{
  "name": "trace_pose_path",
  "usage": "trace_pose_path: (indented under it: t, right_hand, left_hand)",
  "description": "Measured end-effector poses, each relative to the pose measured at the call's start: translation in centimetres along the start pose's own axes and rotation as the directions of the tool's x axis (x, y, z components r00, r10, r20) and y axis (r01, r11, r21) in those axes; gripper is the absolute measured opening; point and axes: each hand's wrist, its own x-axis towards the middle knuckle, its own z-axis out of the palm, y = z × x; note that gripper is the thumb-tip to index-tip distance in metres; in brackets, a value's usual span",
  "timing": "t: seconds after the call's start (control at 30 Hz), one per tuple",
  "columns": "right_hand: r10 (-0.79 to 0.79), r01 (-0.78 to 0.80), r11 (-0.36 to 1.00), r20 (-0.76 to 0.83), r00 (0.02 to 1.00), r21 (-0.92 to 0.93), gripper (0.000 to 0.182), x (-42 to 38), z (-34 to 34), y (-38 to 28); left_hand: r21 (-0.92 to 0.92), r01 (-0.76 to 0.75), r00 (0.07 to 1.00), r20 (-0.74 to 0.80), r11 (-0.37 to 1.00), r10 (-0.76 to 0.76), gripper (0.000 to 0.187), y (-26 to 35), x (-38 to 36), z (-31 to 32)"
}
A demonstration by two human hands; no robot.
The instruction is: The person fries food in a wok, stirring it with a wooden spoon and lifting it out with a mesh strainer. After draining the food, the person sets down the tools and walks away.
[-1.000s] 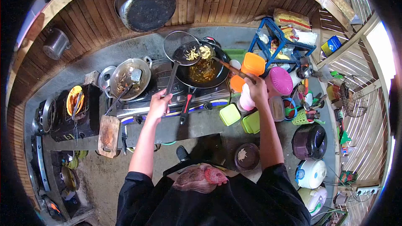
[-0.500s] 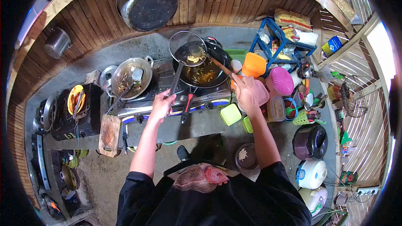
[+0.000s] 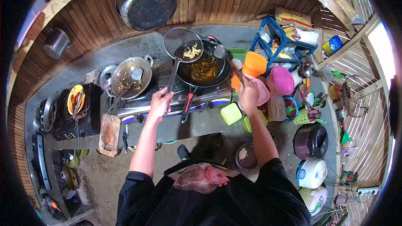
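My left hand [image 3: 161, 104] is closed around the handle of a round mesh strainer [image 3: 178, 37], which hangs over the left rim of a black frying pan [image 3: 224, 74]. Some yellowish fried strips [image 3: 192, 51] lie in the strainer's mesh. More golden strips float in the dark oil [image 3: 203, 72] inside the pan. My right hand [image 3: 248, 95] grips the wooden handle of a spatula [image 3: 220, 51]; its slotted metal head is at the pan's right side, above the oil. The pan's red and black handle [image 3: 187, 108] points toward me.
The pan sits on a gas stove [image 3: 167, 105], with a second wok [image 3: 131, 77] holding a spatula on its left. Plastic containers [image 3: 231, 114] crowd the counter at right, near a blue rack [image 3: 287, 44]. A wooden cutting board [image 3: 109, 136] and knife [image 3: 125, 138] lie at front left.
The strainer has shifted slightly up and left. My right hand has drawn back a little lower and to the right, moving the spatula head from the strainer to the pan's right side.
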Motion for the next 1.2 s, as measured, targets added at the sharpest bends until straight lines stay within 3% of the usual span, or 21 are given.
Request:
trace_pose_path:
  t: [0.23,0.33,0.4,0.5,0.83,0.93,1.0,1.2]
  right_hand:
    - [-0.003,0.004,0.999,0.050,0.999,-0.033,0.029,-0.1,1.7,-0.2]
    - [0.075,-0.074,0.997,0.122,0.990,-0.015,0.029,-0.2,1.7,-0.7]
    - [0.245,-0.263,0.962,0.192,0.950,0.077,0.028,-0.2,1.8,-0.8]
    - [0.317,-0.384,0.907,0.317,0.894,0.176,0.029,0.0,1.2,-0.6]
    - [0.255,-0.397,0.828,0.364,0.896,0.397,0.032,-0.9,3.3,0.1]
    - [0.258,-0.454,0.788,0.445,0.857,0.417,0.031,-1.0,3.2,0.0]
    - [0.225,-0.478,0.694,0.468,0.855,0.539,0.031,-1.3,3.7,0.3]
    - [0.196,-0.475,0.734,0.518,0.833,0.486,0.029,-1.4,2.0,1.1]
  left_hand:
    - [-0.007,-0.001,1.000,-0.001,1.000,0.001,0.035,-0.3,0.2,0.0]
    - [0.007,0.007,1.000,-0.029,1.000,-0.007,0.035,-0.3,0.1,0.1]
    - [0.003,0.011,1.000,-0.029,1.000,-0.011,0.035,-0.1,0.0,0.2]
    - [-0.004,0.011,1.000,-0.007,1.000,-0.011,0.036,-0.3,0.3,0.1]
    - [0.006,0.016,1.000,-0.012,1.000,-0.016,0.039,0.2,0.1,0.5]
    - [0.004,0.020,1.000,-0.022,1.000,-0.020,0.040,0.3,-0.1,0.5]
    - [-0.001,0.016,1.000,-0.016,1.000,-0.016,0.039,0.0,0.1,0.3]
    - [-0.016,-0.005,1.000,0.003,1.000,0.005,0.035,-0.4,0.4,0.0]
